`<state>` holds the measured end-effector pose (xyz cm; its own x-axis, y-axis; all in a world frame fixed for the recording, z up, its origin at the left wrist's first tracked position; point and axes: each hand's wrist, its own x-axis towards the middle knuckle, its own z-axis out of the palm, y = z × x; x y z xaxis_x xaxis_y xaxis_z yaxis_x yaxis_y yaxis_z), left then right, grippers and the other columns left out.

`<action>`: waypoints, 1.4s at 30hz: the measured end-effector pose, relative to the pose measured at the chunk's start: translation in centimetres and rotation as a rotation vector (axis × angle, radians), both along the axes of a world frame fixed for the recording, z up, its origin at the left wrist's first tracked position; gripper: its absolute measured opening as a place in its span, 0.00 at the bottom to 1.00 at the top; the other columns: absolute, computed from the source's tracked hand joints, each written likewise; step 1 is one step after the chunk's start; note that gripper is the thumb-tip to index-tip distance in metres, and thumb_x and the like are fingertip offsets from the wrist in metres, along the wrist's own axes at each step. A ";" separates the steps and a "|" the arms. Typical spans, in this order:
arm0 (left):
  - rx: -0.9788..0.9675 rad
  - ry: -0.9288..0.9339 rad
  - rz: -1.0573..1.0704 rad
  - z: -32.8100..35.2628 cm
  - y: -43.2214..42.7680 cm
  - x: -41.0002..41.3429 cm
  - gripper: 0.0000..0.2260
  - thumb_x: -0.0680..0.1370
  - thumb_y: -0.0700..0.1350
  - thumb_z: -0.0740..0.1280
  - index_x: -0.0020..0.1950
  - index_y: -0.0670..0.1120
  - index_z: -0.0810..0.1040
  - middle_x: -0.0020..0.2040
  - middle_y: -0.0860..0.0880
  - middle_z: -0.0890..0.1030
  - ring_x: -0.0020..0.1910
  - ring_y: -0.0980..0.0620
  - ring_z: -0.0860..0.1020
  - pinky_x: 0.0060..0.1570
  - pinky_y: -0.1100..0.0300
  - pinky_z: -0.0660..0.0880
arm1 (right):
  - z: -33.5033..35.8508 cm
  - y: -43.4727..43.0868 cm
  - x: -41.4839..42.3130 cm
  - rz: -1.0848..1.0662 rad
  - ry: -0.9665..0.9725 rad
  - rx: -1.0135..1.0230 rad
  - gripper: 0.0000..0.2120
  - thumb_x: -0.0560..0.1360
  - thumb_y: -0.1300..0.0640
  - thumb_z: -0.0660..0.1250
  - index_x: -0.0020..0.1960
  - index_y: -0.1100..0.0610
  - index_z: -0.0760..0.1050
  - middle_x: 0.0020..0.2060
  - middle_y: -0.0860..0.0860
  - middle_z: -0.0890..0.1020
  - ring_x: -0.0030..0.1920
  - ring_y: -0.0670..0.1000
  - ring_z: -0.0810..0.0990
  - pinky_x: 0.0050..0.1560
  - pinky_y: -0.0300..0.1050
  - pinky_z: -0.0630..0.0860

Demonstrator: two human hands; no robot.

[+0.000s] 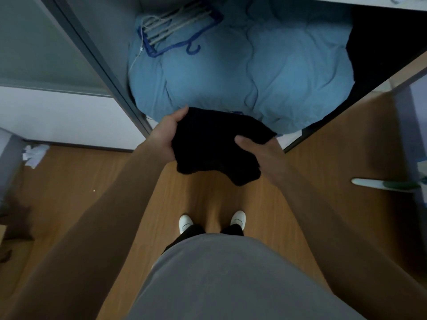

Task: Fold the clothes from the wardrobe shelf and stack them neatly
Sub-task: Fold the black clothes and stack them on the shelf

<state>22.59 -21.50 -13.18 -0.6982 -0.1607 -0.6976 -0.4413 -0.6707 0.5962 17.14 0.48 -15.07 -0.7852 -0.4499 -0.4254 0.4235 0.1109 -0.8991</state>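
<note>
Both hands hold a black garment (217, 144) in the air, in front of the open wardrobe and just above the near edge of a blue duvet (265, 65). The left hand (169, 132) grips the garment's left edge, thumb on top and fingers hidden beneath. The right hand (261, 153) grips its right side, thumb pressed onto the cloth and fingers curled under. The garment is bunched, and its lower edge hangs loose over the floor (69, 192).

The duvet fills the wardrobe's lower compartment from the grey frame (99, 56) on the left to a dark mass (388, 42) on the right, whose nature I cannot tell. The duvet's front bulges past the compartment's edge. A bundle of hangers (175, 26) lies on its far left part. A shelf edge (392, 4) crosses the top right corner.

On the right a wooden door (346, 146) stands open, its handle (383, 183) pointing inward near the right forearm. Bare wooden floor stretches between the wardrobe and the person's white shoes (186, 222). Crumpled paper (34, 154) lies by the left wall.
</note>
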 end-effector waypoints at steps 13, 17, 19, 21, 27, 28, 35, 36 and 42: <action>-0.251 0.169 -0.183 -2.0 0.6 0.0 0.12 0.77 0.40 0.70 0.60 0.43 0.81 0.54 0.45 0.86 0.53 0.46 0.84 0.47 0.59 0.80 | 2.2 0.1 -4.0 -0.175 -0.296 0.073 0.11 0.78 0.55 0.70 0.57 0.60 0.81 0.46 0.54 0.87 0.46 0.53 0.86 0.44 0.47 0.84; -0.347 0.093 -0.109 -1.8 0.4 -0.8 0.13 0.76 0.39 0.71 0.60 0.41 0.81 0.51 0.45 0.86 0.51 0.46 0.85 0.45 0.58 0.81 | 1.4 0.5 -4.7 -0.295 -0.210 0.088 0.11 0.77 0.56 0.71 0.56 0.61 0.80 0.44 0.53 0.86 0.43 0.51 0.86 0.39 0.43 0.82; -0.359 0.082 -0.108 -1.6 0.3 -0.7 0.14 0.76 0.39 0.73 0.61 0.41 0.80 0.52 0.44 0.86 0.50 0.47 0.85 0.45 0.59 0.81 | 1.0 0.3 -4.7 -0.313 -0.119 0.075 0.18 0.76 0.57 0.73 0.63 0.60 0.75 0.51 0.52 0.83 0.50 0.51 0.84 0.47 0.42 0.81; -0.358 0.088 -0.098 -1.4 0.1 -0.7 0.16 0.75 0.39 0.74 0.63 0.41 0.79 0.53 0.44 0.85 0.51 0.48 0.85 0.47 0.59 0.81 | 0.6 0.2 -4.5 -0.244 -0.042 0.099 0.31 0.74 0.56 0.75 0.73 0.53 0.67 0.59 0.49 0.79 0.58 0.48 0.80 0.56 0.39 0.78; -0.418 0.185 -0.115 -1.0 -0.5 -0.7 0.33 0.72 0.24 0.67 0.72 0.47 0.68 0.59 0.48 0.81 0.56 0.51 0.82 0.51 0.59 0.81 | 1.3 -0.5 -3.9 0.212 0.357 0.476 0.33 0.70 0.58 0.78 0.72 0.54 0.70 0.61 0.46 0.76 0.59 0.42 0.76 0.57 0.30 0.69; -0.427 0.210 -0.116 -1.0 -0.4 -0.8 0.36 0.72 0.22 0.65 0.74 0.50 0.66 0.60 0.49 0.80 0.56 0.53 0.81 0.51 0.59 0.81 | 1.6 -0.7 -3.9 0.261 0.443 0.555 0.32 0.70 0.59 0.77 0.72 0.55 0.70 0.63 0.49 0.76 0.62 0.46 0.74 0.60 0.33 0.68; -0.547 0.247 -0.133 -0.1 -1.2 -2.0 0.41 0.71 0.20 0.63 0.77 0.51 0.65 0.63 0.55 0.77 0.56 0.56 0.80 0.49 0.65 0.79 | 3.2 -1.4 -4.3 0.186 0.798 0.655 0.07 0.73 0.61 0.73 0.40 0.52 0.78 0.32 0.41 0.75 0.39 0.47 0.77 0.41 0.37 0.68; -0.588 0.250 -0.153 0.1 -1.3 -2.1 0.36 0.70 0.20 0.62 0.72 0.47 0.73 0.57 0.54 0.81 0.56 0.55 0.81 0.49 0.66 0.78 | 3.3 -1.4 -4.3 0.180 0.813 0.659 0.05 0.73 0.59 0.74 0.41 0.53 0.80 0.32 0.43 0.76 0.39 0.47 0.77 0.41 0.39 0.70; -0.906 0.154 -0.313 0.7 -1.9 -2.5 0.25 0.69 0.23 0.63 0.46 0.54 0.83 0.43 0.54 0.84 0.44 0.60 0.82 0.41 0.69 0.77 | 3.1 -1.2 -3.5 0.179 0.886 0.718 0.07 0.71 0.51 0.76 0.45 0.54 0.82 0.39 0.49 0.81 0.42 0.51 0.80 0.43 0.45 0.73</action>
